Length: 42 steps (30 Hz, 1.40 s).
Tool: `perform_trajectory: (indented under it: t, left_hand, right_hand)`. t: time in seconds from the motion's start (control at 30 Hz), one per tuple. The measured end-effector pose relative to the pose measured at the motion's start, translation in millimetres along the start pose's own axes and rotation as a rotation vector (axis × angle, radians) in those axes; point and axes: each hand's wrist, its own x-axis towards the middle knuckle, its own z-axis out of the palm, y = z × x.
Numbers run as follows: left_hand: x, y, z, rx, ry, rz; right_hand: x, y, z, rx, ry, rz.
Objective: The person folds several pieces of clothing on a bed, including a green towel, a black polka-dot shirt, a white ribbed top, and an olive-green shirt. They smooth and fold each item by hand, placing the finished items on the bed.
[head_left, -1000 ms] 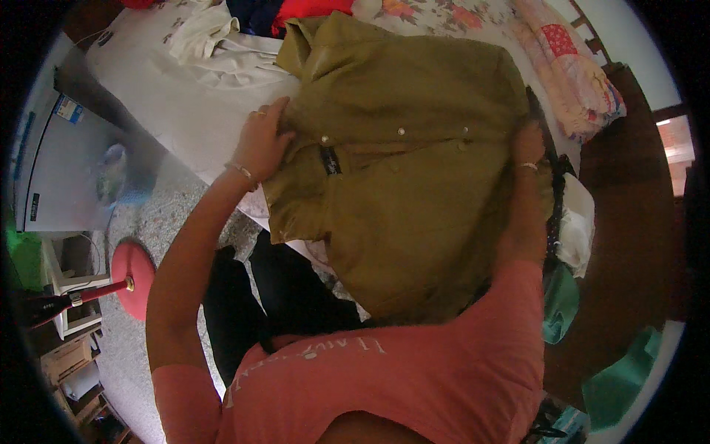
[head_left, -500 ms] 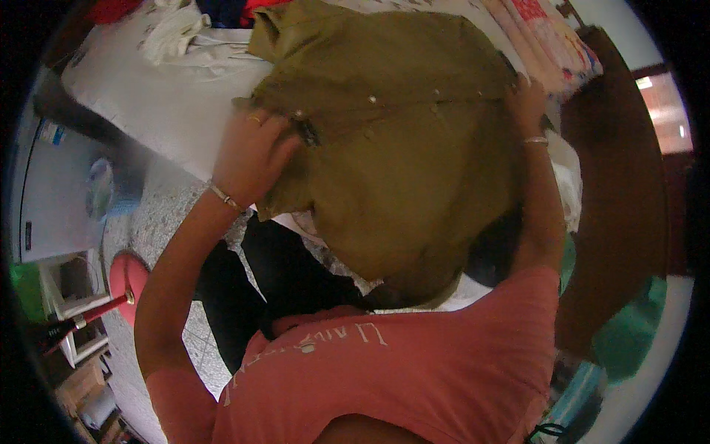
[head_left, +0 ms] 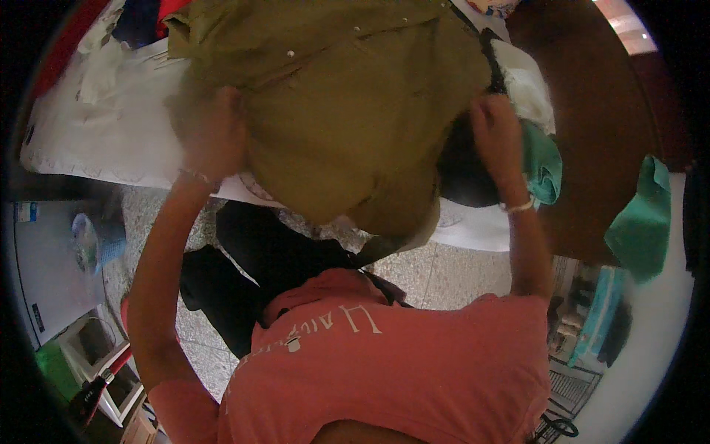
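Note:
An olive-brown button-up shirt (head_left: 347,118) is spread over the bed's front edge, its row of pale buttons crossing the upper part and its lower part hanging down toward my lap. My left hand (head_left: 216,133), blurred by motion, is closed at the shirt's left edge. At the right edge, my right hand (head_left: 497,133) is curled with the fingers pinched on the cloth. Just below and beside it lies a black cloth or garment (head_left: 467,166). What lies under the shirt is hidden.
The white-covered bed (head_left: 111,148) holds white clothes (head_left: 103,66) at the left, with dark blue and red cloth behind. Green cloth (head_left: 543,163) and white cloth (head_left: 523,81) lie at the right beside a brown wooden panel (head_left: 592,133). A grey cabinet (head_left: 55,259) stands lower left.
The view has shifted, so the bed and shirt sit higher in the picture. My left hand has come down along the shirt's left edge, and my right hand has moved down its right edge.

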Motion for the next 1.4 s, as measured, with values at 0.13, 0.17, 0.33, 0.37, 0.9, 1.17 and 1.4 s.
perform_trajectory:
  t: [0.13,0.17,0.33,0.37,0.9,1.17,1.4]
  left_hand:
    - [20.2,12.0,-9.2,0.19,-0.098,-0.085]
    - [19.0,10.1,-4.2,0.24,-0.125,-0.07]
    - [7.5,18.7,-9.1,0.27,-0.04,0.01]
    - [3.3,12.6,-5.4,0.268,0.017,0.042]
    - [-148.8,172.1,8.8,-0.76,-0.554,0.36]
    - [-176.9,213.5,30.6,-0.985,-1.06,0.099]
    - [-159.2,199.5,41.2,-1.168,-0.786,-0.151]
  right_hand:
    - [-66.3,-26.2,-5.8,-0.164,-0.336,0.077]
    - [-80.4,-36.5,-6.9,-0.244,-0.491,0.119]
    - [-130.9,-52.0,-0.1,-0.327,-0.711,0.235]
    - [-136.6,-51.7,2.3,-0.288,-0.674,0.271]
    - [-89.6,-18.3,-34.5,1.399,-0.443,0.936]
    - [-97.0,-34.7,-20.5,1.642,-0.231,0.959]
    - [-95.1,-36.3,-24.6,1.77,-0.284,0.918]
